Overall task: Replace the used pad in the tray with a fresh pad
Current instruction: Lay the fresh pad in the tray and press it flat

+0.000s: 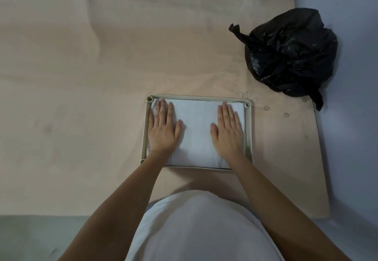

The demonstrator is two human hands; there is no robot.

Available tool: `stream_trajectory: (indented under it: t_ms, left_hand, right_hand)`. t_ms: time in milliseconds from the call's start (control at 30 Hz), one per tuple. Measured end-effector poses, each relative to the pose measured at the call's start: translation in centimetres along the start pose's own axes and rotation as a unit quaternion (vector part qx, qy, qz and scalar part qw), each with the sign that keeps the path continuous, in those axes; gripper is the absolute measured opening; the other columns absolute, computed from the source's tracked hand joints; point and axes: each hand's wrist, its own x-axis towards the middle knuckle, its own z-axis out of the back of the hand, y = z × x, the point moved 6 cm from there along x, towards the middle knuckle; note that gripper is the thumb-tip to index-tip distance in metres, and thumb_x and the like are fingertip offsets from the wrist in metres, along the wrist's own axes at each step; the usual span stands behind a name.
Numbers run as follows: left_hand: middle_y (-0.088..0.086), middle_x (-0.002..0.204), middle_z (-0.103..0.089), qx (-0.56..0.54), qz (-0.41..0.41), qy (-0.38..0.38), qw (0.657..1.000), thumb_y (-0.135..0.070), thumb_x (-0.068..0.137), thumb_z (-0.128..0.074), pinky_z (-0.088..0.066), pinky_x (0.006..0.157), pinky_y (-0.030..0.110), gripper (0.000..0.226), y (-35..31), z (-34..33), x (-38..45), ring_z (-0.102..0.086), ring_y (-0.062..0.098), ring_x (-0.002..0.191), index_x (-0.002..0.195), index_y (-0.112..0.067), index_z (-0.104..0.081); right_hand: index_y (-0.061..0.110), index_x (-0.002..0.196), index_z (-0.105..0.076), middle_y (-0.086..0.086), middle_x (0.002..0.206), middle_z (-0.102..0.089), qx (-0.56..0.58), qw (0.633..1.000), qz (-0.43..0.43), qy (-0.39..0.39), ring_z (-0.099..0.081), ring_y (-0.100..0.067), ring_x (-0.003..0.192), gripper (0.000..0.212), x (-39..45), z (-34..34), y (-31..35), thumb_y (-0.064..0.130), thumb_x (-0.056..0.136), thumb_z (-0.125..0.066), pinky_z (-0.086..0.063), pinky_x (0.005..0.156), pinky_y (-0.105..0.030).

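My left hand (163, 129) lies flat on the white pad (196, 133), fingers straight and close together, pressing its left part down near the tray's left wall. My right hand (228, 130) does the same on the right part, palm down, fingers stretched toward the far edge. Neither hand grips anything. The pad sits inside the pale rectangular tray (248, 129), filling it almost wall to wall, its near edge just inside the front rim. The tray rests on a beige sheet (102, 76) spread over the floor. Beyond the tray, to the right and well apart from it, a knotted black plastic bag (290, 52) sits at the sheet's edge.
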Motion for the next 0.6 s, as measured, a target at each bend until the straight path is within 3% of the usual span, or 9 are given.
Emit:
stream_trajectory:
  t_ms: [433,533,600]
  left_hand:
    - [0.013,0.157,-0.020,-0.014,0.022,-0.006,1.000,-0.046,0.093,-0.027,-0.003,0.117,0.034,0.062,0.2,0.5,0.0,-0.015,0.025,0.146,0.147,-0.017,-0.033]
    - [0.010,0.159,-0.013,-0.041,0.024,0.012,0.999,-0.050,0.092,-0.020,0.001,0.117,0.033,0.066,0.1,0.9,0.0,-0.005,0.022,0.147,0.150,-0.018,-0.026]
    - [0.009,0.159,-0.009,-0.064,0.022,0.040,0.997,-0.055,0.088,-0.013,0.001,0.117,0.032,0.073,0.2,1.1,0.1,-0.001,0.021,0.148,0.150,-0.018,-0.023]
  right_hand:
    - [-0.006,0.147,-0.014,-0.021,0.156,-0.013,0.072,0.996,-0.057,0.002,-0.012,-0.028,0.146,0.069,-0.4,0.2,-1.9,0.038,0.095,-0.019,-0.010,0.120,-0.039]
    - [-0.002,0.149,-0.002,-0.016,0.159,0.001,0.081,0.995,-0.053,0.031,0.001,-0.024,0.147,0.068,0.0,0.2,-1.9,0.040,0.096,-0.012,0.002,0.120,-0.036]
    - [0.002,0.149,0.007,-0.012,0.159,0.013,0.108,0.991,-0.045,0.072,0.013,-0.019,0.146,0.066,0.2,0.4,-2.2,0.039,0.100,-0.018,0.010,0.119,-0.034]
